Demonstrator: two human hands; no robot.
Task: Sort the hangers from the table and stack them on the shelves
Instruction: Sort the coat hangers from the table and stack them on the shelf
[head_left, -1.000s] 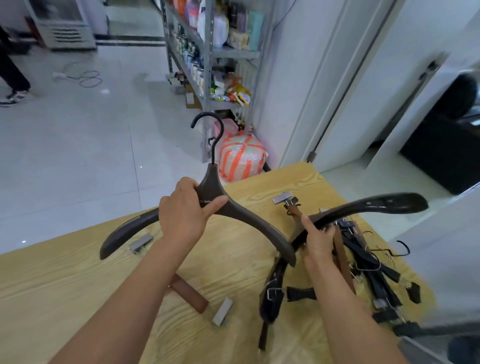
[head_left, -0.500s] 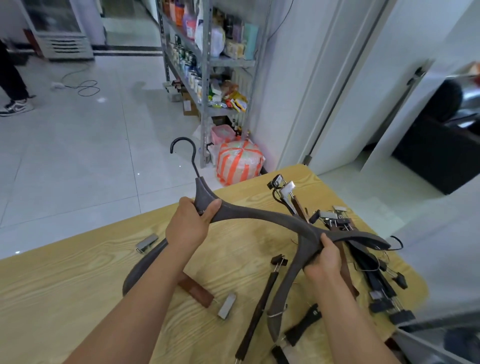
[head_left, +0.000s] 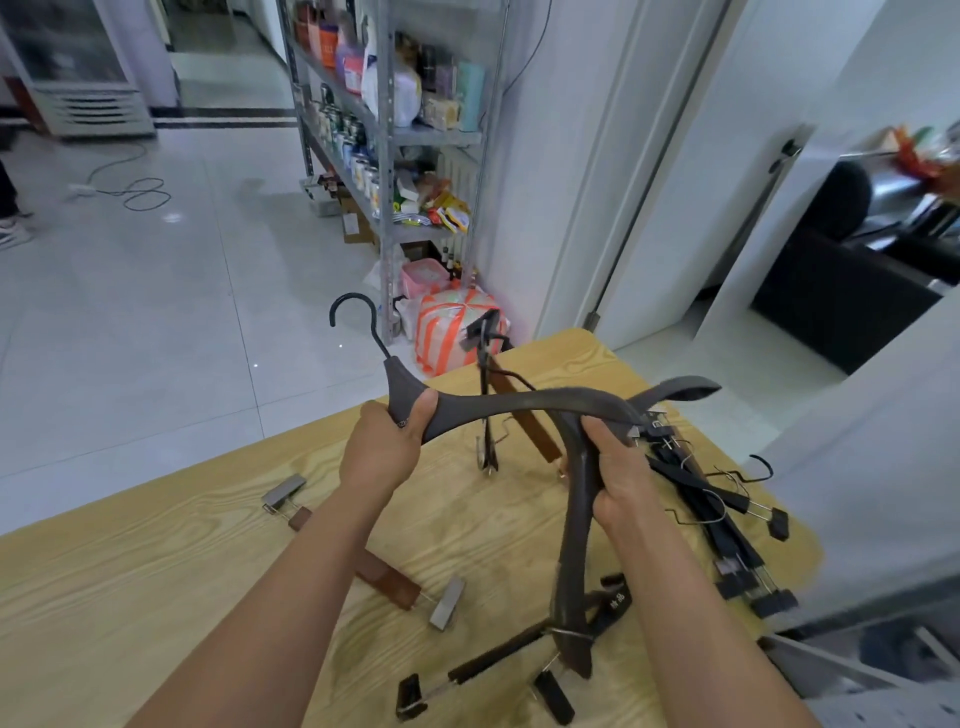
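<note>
Head view, the only one.

- Your left hand (head_left: 382, 452): fingers closed round the neck of the left hanger (head_left: 519, 402). It is held above the bench (head_left: 156, 597), with the hook up and pointing far-left. Its long axis runs left to right, and the right tip reaches your right hand (head_left: 618, 478).
- Right hand: fingers closed round the bend of the right hanger (head_left: 571, 545). One arm points far-right and the other drops toward you, so the two hangers cross at the right fingers.
- Key relation: the shelf (head_left: 389, 156) stands past the far edge of the bench, and the left hand is the nearer one. Judgement: the axes need lining up before stacking.
- Possible snag: a brown clip hanger (head_left: 530, 415) and a black one (head_left: 485, 395) stand tilted behind the crossing. I cannot tell whether they are caught on it.

Counts:
- Wide grey hangers: 2, both in your hands.
- Brown clip hangers: 2. One is tilted up and one (head_left: 384, 577) lies flat, near left.
- Black clip hangers: one upright, one (head_left: 493, 660) near, and a pile (head_left: 727, 519) at right too tangled to count.
</note>
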